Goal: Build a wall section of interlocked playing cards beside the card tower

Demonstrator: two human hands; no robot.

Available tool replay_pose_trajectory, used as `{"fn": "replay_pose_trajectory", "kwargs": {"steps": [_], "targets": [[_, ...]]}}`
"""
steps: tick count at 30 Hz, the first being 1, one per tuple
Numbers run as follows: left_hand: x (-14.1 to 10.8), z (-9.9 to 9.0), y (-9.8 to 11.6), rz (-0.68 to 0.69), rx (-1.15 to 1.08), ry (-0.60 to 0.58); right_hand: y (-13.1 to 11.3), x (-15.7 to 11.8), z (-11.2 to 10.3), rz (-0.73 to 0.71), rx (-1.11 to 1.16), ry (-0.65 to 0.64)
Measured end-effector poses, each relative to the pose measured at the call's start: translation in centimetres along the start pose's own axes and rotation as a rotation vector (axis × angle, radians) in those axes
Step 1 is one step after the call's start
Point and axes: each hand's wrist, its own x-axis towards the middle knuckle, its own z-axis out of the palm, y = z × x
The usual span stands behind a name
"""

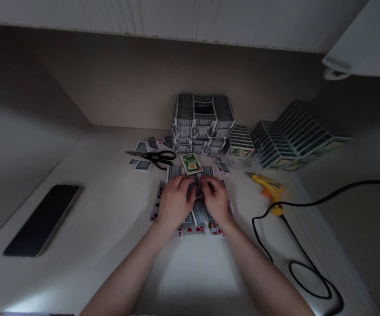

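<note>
Bare forearms [120, 281] are extended over a white tabletop [78, 210]. Left hand [175, 202] and right hand [215, 199] are pressed in together on a block of grey-backed playing cards [200, 213]; any pinch is hidden from view. Beyond the hands, a stacked card structure [203, 123] stands assembled; loose cards [193, 229] remain on the hands' near side. Scissors [153, 158] lie beyond the left hand, a yellow glue gun [269, 188] right of the right hand.
</note>
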Motion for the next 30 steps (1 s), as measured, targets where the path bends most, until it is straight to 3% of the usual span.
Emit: {"fn": "replay_pose_trajectory", "kwargs": {"steps": [3, 7, 11, 14, 19, 23, 27, 30], "targets": [[1.0, -0.9, 0.6, -0.015, 0.065, -0.022, 0.1, 0.0, 0.0, -0.001, -0.006, -0.009], [4.4, -1.3, -0.2, 0.005, 0.111, -0.013, 0.2, 0.0, 0.1, -0.008, -0.011, -0.022], [7.6, -0.1, -1.9, 0.161, 0.145, -0.213, 0.2, 0.0, 0.1, -0.007, -0.019, -0.026], [8.3, 1.2, -2.6, 0.174, 0.227, -0.326, 0.1, -0.1, 0.0, -0.006, -0.014, -0.029], [7.6, 2.2, -2.2, 0.265, 0.367, -0.269, 0.1, -0.1, 0.0, -0.004, 0.002, -0.034], [7.9, 1.3, -1.6, 0.316, 0.448, -0.294, 0.1, 0.0, 0.0, 0.01, 0.018, -0.028], [8.3, -0.6, -1.3, 0.16, 0.3, -0.163, 0.4, -0.1, 0.1, 0.067, 0.054, -0.027], [7.3, -1.4, -0.5, -0.026, -0.072, 0.061, 0.3, -0.2, 0.2, 0.144, 0.187, -0.016]]}}
